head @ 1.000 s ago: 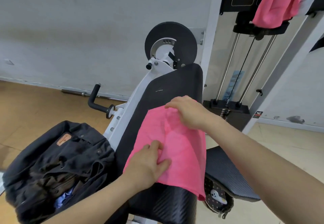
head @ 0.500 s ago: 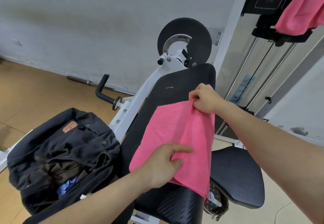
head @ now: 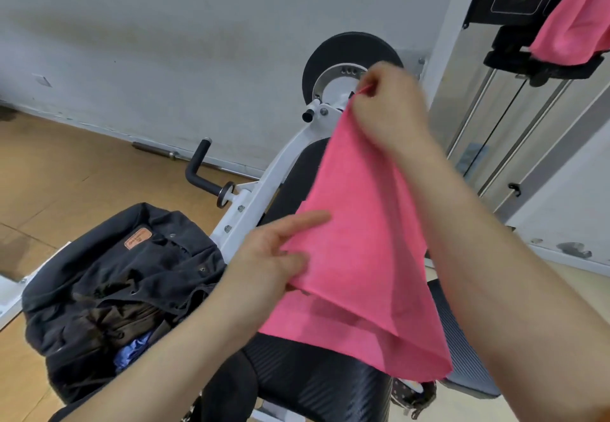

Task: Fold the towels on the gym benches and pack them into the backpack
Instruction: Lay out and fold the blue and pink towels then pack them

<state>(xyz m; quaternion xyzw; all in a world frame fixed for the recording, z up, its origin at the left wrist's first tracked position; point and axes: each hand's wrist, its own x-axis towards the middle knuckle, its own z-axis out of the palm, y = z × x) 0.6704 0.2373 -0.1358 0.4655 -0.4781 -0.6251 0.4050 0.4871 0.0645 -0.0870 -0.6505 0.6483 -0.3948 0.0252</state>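
A pink towel (head: 359, 256) hangs in the air above the black padded bench (head: 297, 382). My right hand (head: 386, 104) pinches its top corner, raised in front of the round black disc of the machine. My left hand (head: 270, 260) grips the towel's left edge lower down, with the index finger stretched over the cloth. The towel's lower edge drapes onto the bench pad. A black backpack (head: 115, 289) stands open to the left of the bench, with dark and blue items inside. A second pink towel (head: 581, 18) hangs on the cable machine at the top right.
The white frame (head: 264, 197) of the bench machine runs diagonally between backpack and pad, with a black handle (head: 198, 174) sticking out. A cable weight machine (head: 495, 144) stands at the right by the wall. A black seat pad (head: 462, 355) lies under my right forearm. Wooden floor spreads left.
My right hand has lifted the towel's top corner up and off the bench pad. My left hand has shifted along the left edge, and the towel now hangs stretched between both hands.
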